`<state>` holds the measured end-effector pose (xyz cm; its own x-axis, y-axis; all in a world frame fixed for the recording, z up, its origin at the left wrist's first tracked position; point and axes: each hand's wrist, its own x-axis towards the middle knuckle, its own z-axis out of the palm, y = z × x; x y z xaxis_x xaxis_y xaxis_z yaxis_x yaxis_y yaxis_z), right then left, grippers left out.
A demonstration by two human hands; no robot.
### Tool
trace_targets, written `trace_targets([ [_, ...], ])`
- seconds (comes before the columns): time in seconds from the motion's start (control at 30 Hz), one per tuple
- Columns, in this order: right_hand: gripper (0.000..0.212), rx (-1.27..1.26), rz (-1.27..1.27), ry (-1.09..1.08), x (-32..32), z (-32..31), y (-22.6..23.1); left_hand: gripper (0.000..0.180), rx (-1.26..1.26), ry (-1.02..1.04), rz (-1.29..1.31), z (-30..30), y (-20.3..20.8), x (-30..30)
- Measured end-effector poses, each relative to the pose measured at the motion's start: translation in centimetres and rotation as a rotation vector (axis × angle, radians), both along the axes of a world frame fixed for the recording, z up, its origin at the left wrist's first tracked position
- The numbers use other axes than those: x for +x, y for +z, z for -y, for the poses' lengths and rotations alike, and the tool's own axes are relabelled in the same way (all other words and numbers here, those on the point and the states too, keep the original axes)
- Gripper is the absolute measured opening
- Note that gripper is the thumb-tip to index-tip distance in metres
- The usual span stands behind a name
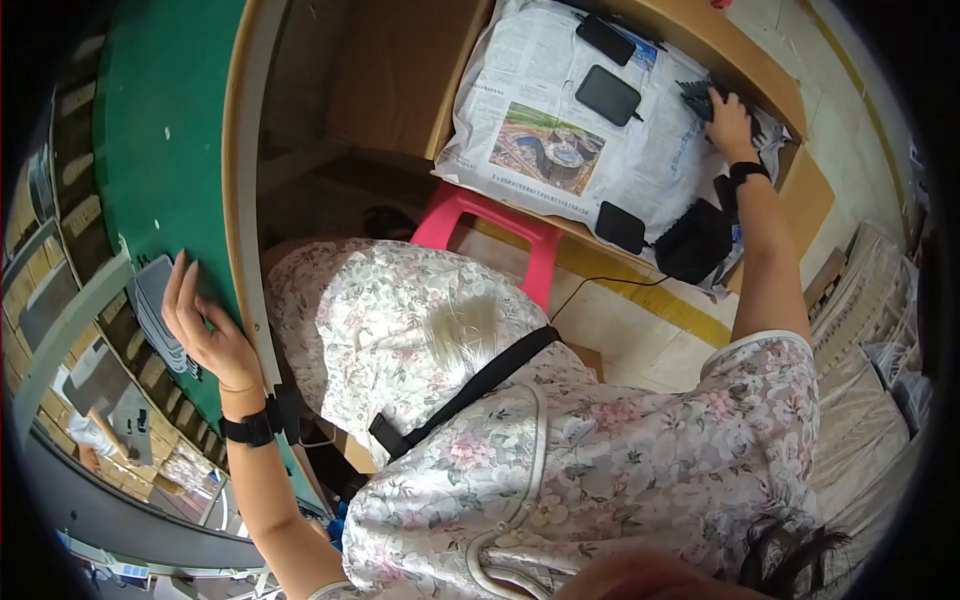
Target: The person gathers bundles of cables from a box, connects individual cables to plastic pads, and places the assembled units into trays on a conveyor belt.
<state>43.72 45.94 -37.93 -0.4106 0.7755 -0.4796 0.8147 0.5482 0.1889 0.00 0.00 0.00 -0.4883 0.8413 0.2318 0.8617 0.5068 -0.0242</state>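
Note:
At the upper right, my right hand (732, 128) reaches into a newspaper-lined cardboard box (780, 65). Its fingers curl over dark, comb-edged pieces (697, 98), partly covered by the hand. Over on the left, my left hand (205, 325) lies at the edge of a green work surface (170, 130), fingers apart and holding nothing. Right beside its fingertips is a grey, flat, rounded piece (155, 300), with further grey pieces below it. On my lap rests a bundle of thin, pale, translucent strips (462, 332).
Black rectangular devices (608, 95) lie on the newspaper (500, 80), alongside a bunched black item (693, 243) and a thin cable (590, 283). A pink stool (540, 265) stands under the box. Plastic-covered stacks (850, 400) are at right; a roller conveyor (75, 210) runs beyond the green surface.

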Motion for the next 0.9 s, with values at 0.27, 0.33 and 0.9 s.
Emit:
trace_targets([
  [0.27, 0.068, -0.032, -0.069, 0.066, -6.1, -0.1, 1.6, 0.041, 0.098, 0.007, -0.049, -0.9, -2.1, -0.2],
  [0.33, 0.060, -0.120, -0.373, 0.120, -8.0, 3.4, 3.4, 0.042, 0.103, -0.012, -0.054, -0.6, -1.8, -0.3],
  [0.9, 0.049, -0.605, -1.652, 0.130, -25.4, 18.6, 36.1, 0.028, 0.422, -0.114, -0.051, -2.0, -4.8, 0.0],
])
